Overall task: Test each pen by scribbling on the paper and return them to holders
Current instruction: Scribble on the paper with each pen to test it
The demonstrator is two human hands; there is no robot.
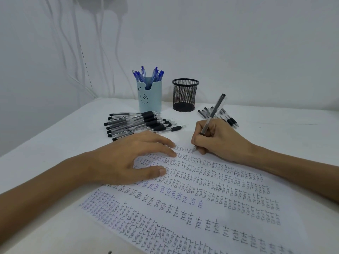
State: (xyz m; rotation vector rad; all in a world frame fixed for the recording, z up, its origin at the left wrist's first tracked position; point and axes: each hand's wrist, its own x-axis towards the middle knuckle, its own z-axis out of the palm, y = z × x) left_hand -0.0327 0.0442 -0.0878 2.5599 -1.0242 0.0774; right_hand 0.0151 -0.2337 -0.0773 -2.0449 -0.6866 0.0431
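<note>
My right hand [216, 142] pinches a black pen [212, 116], tip on the paper [201, 198] just below my fingertips. My left hand [128, 158] lies flat, fingers spread, pinning the sheet. This corner is crowded, so a faint mark could be lost among the others. The pile of black pens [139, 123] lies just beyond my left fingers, and a careless sweep could scatter it.
</note>
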